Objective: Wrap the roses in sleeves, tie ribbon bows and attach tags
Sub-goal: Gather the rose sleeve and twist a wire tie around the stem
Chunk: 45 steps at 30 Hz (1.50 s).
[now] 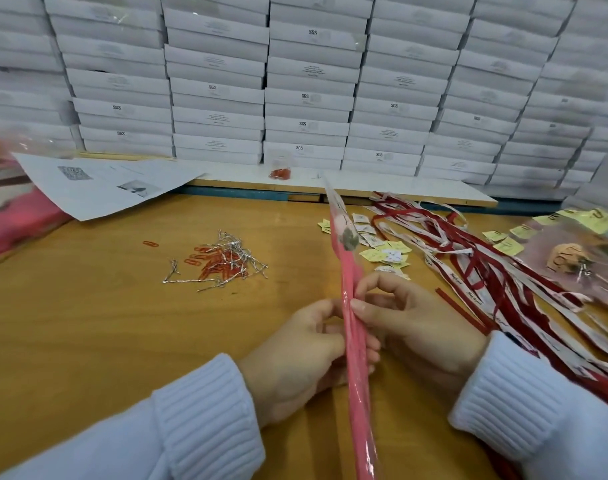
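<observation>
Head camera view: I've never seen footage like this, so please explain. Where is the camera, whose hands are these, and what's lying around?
There is no machine here. A person wears the camera on their head, and it looks down at their own hands. The left hand and right hand both pinch a rose in a pink sleeve, its tip pointing away from the camera. On the wooden table lie red paper clips mixed with silver twist ties, red and white ribbons and small yellow tags. White boxes are stacked behind.
</observation>
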Tool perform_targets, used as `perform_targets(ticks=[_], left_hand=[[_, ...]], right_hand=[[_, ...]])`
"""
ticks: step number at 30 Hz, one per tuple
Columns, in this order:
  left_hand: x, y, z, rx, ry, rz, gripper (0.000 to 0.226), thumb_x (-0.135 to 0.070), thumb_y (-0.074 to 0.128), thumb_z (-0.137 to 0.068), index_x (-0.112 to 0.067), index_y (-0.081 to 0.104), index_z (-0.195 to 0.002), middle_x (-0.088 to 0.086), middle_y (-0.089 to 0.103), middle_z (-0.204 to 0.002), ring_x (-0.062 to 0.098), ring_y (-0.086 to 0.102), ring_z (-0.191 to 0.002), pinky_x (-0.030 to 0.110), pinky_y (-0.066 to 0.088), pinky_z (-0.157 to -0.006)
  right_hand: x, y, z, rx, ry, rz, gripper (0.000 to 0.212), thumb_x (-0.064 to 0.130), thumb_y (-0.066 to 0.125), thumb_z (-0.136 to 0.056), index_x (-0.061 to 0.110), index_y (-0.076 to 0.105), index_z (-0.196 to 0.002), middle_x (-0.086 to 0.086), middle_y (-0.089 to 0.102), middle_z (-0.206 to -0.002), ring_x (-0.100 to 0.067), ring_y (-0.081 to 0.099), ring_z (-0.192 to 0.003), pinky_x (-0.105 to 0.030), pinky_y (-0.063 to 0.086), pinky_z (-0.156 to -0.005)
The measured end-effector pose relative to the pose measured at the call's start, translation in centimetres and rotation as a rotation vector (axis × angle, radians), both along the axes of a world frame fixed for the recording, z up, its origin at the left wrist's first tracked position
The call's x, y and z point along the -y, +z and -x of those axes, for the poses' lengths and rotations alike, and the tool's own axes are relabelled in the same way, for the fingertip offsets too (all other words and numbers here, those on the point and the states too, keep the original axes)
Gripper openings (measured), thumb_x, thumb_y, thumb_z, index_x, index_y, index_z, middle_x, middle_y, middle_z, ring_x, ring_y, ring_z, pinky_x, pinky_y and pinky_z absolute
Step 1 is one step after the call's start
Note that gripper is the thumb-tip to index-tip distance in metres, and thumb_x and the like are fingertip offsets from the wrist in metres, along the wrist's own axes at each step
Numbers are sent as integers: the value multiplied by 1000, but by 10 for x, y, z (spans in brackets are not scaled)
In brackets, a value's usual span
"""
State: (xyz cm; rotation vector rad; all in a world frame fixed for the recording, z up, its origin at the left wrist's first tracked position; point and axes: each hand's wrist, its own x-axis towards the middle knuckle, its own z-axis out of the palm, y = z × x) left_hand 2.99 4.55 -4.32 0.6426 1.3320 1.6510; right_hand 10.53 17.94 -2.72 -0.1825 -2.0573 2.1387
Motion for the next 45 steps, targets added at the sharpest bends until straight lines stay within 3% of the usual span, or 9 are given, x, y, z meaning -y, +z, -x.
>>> perform_targets(ticks=[3,6,10,16,20,25,29,34,45], left_hand=[[1,2,0,-73,9,31,13,1,52,-92,-6,62,-96,4,67,-69,11,64,-61,27,57,-64],[0,4,3,-74,120,74,19,-11,46,-99,-3,58,-86,7,65,-67,12,62,-54,22,53,-52],[4,6,17,-198,131,112,21,-24,58,-92,-3,60,-89,7,68,-68,13,66,-59,24,58,-61],[9,2,25,-220,37,160,7,2,65,-83,3,61,-88,6,67,-64,10,67,-61,20,57,-62],[11,3,27,-147,76,119,13,9,61,-83,-1,59,-76,8,64,-65,11,67,-60,19,55,-60],[14,2,30,-114,134,64,15,10,59,-84,-3,59,-76,10,64,-67,15,67,-66,23,56,-63],[14,0,29,-147,131,71,10,7,62,-84,-3,61,-84,9,66,-67,14,67,-66,21,56,-62],[13,-1,26,-157,188,94,8,4,67,-80,-3,64,-78,7,67,-61,11,66,-58,18,54,-56],[16,1,25,-115,189,62,15,4,66,-80,-8,72,-72,10,69,-73,13,67,-66,20,56,-61]], right_hand=[[1,1,0,-31,-92,-13,23,9,68,-66,3,56,-84,-9,63,-69,-18,61,-59,-25,54,-58],[-3,-1,1,4,-169,-98,30,12,73,-58,5,58,-83,-11,64,-74,-27,61,-72,-39,54,-77],[-2,-1,1,73,-217,-181,44,15,77,-54,9,51,-89,-11,69,-76,-30,65,-74,-43,55,-78],[5,8,7,208,-213,-363,46,7,80,-69,7,48,-101,1,73,-73,-7,66,-59,-16,50,-55],[6,21,13,308,-166,-472,37,19,77,-75,10,52,-100,-1,73,-73,-9,66,-60,-22,48,-58],[4,9,11,336,-45,-159,10,13,61,-88,4,62,-93,-1,60,-56,-8,52,-47,-17,39,-47],[-3,8,7,351,27,68,16,11,65,-77,2,66,-90,-4,57,-55,-5,48,-43,-12,40,-39],[3,4,6,325,-34,128,24,9,70,-65,1,61,-85,-5,61,-56,-6,56,-44,-12,46,-42],[9,3,4,304,-128,188,11,-4,62,-82,-2,64,-72,-11,67,-63,-13,68,-58,-15,53,-51]])
